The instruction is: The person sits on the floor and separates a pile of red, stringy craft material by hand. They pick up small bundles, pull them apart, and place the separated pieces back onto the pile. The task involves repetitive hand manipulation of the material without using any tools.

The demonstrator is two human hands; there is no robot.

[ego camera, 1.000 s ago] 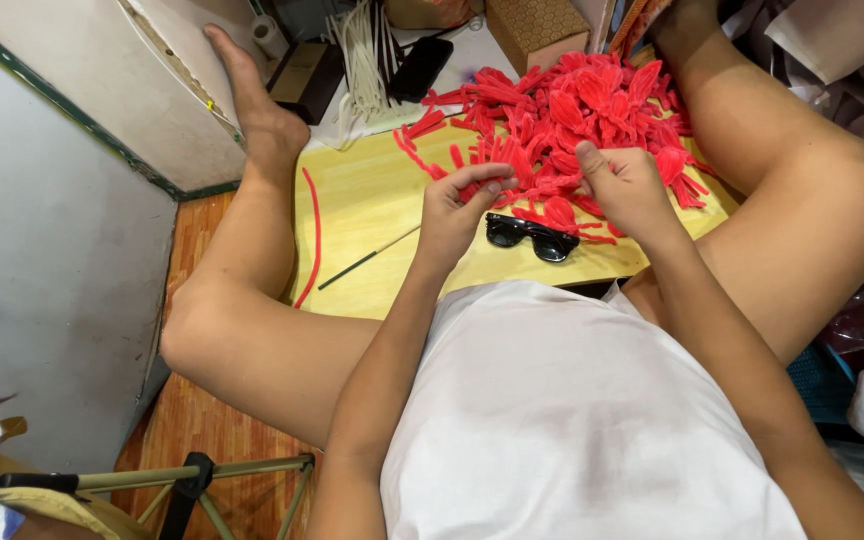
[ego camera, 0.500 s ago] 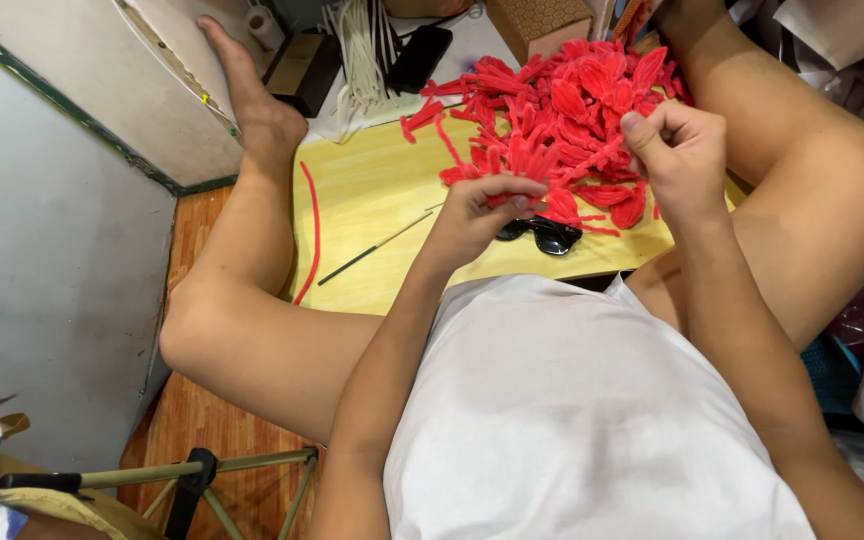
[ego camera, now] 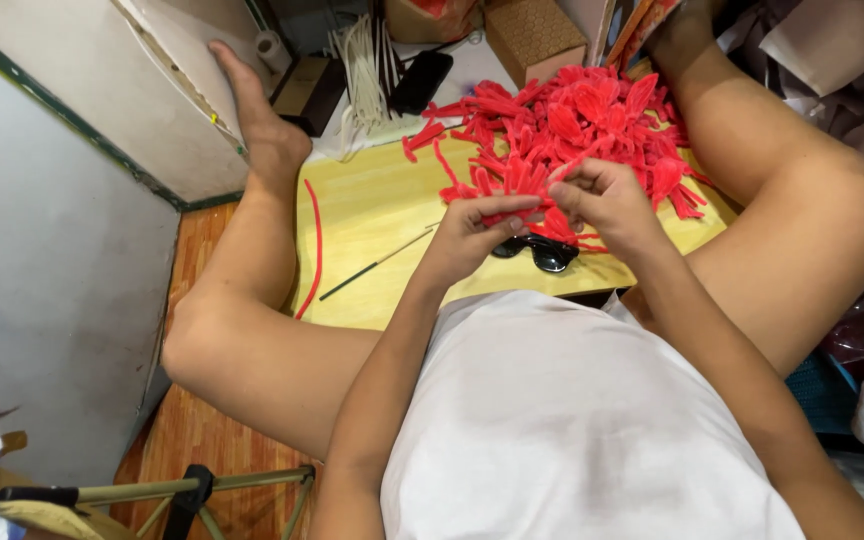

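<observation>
Left hand (ego camera: 472, 238) and right hand (ego camera: 607, 200) pinch a red piece (ego camera: 542, 205) above the yellow board (ego camera: 372, 215).

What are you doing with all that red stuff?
A person sits on the floor with a yellow board between their legs. Both hands, left hand and right hand, meet over the board and pinch one red fuzzy piece at the edge of a big red pile. Dark sunglasses lie just below the hands.

Evenly and brightly lit, soft and diffuse; only faint shadows beneath the hands on the yellow board (ego camera: 372, 215); mild sheen on the sunglasses (ego camera: 542, 250) just beside it; wide-angle bending toward the corners; slightly soft far from the board, perhaps motion blur.
</observation>
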